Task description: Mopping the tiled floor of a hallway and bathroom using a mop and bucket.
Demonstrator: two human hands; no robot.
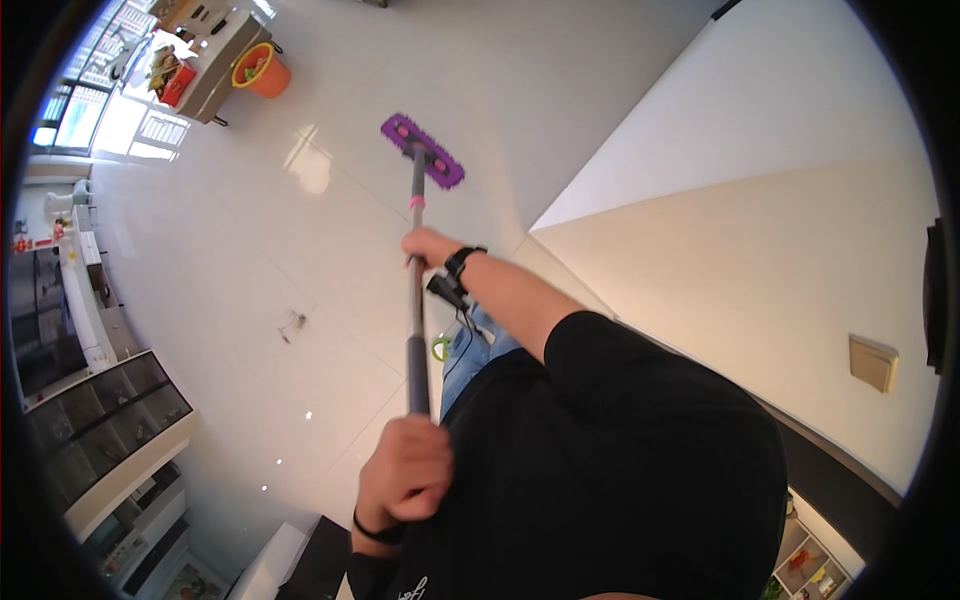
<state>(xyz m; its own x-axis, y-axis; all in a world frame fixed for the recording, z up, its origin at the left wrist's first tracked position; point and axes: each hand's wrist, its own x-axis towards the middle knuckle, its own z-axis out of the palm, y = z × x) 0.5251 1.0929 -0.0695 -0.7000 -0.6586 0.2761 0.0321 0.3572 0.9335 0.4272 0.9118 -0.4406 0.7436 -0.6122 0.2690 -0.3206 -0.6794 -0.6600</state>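
A flat mop with a grey pole runs away from my body across the shiny pale floor. Its purple fluffy head lies flat on the tiles, joined to the pole below a pink ring. My left hand, with a black band at the wrist, is closed around the top end of the pole by the dark grip. Farther down the pole, my right hand wraps around the shaft; a black watch is on that wrist. A black device with a cable hangs beside this forearm, partly hidden.
A small clump of debris lies on the floor left of the pole. An orange bucket stands beside a table at the far left. A white wall corner juts in on the right. Cabinets line the left.
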